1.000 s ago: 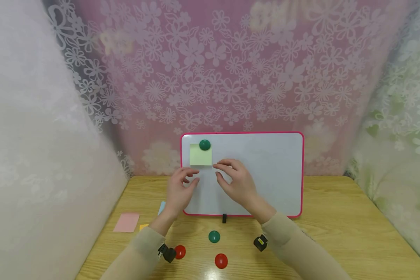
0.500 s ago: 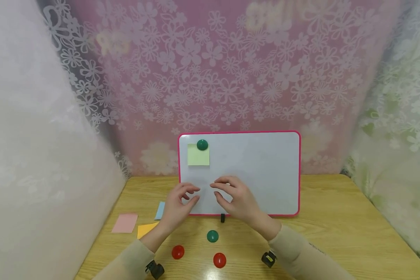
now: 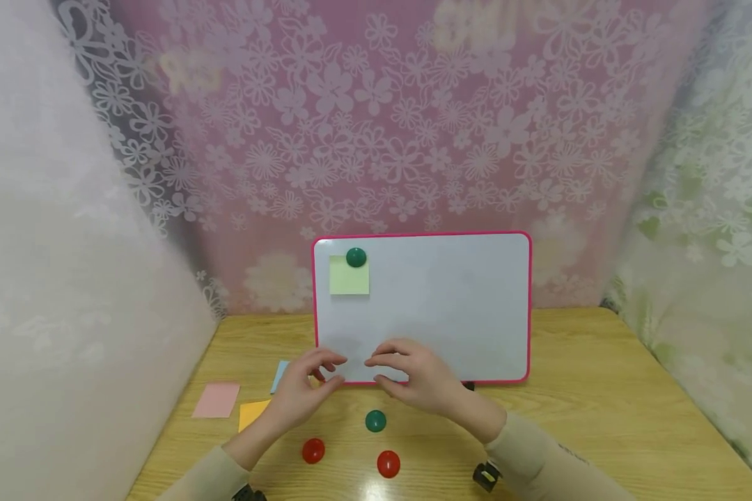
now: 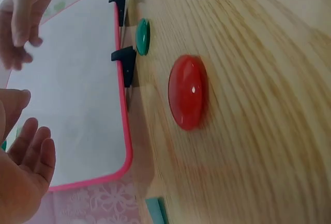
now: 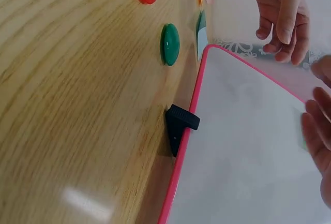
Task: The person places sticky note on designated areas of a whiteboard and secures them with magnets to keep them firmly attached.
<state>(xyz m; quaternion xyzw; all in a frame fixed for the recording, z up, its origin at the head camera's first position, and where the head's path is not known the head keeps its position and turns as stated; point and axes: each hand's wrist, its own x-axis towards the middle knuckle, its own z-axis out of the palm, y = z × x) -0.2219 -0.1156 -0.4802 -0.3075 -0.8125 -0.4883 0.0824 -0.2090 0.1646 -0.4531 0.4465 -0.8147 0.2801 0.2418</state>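
A whiteboard with a pink rim stands on the wooden table. At its upper left a pale green sticky note lies against it, a round green magnet over the note's top edge. My left hand hovers before the board's lower left corner, fingers loosely bent and holding nothing. Facing it, my right hand is likewise bare, thumb and fingers apart. Below and between the hands, a second green magnet lies on the table. Nearer the front are two red magnets, one left and one right.
On the table's left lie a pink sticky note, an orange note and a blue note, the last two partly behind the left arm. Black clip feet hold the board's lower edge. Patterned curtains enclose the table.
Both hands have come down from beside the green note to the board's lower edge, still holding nothing. The note and magnets stay in place while the head view shifts slightly.
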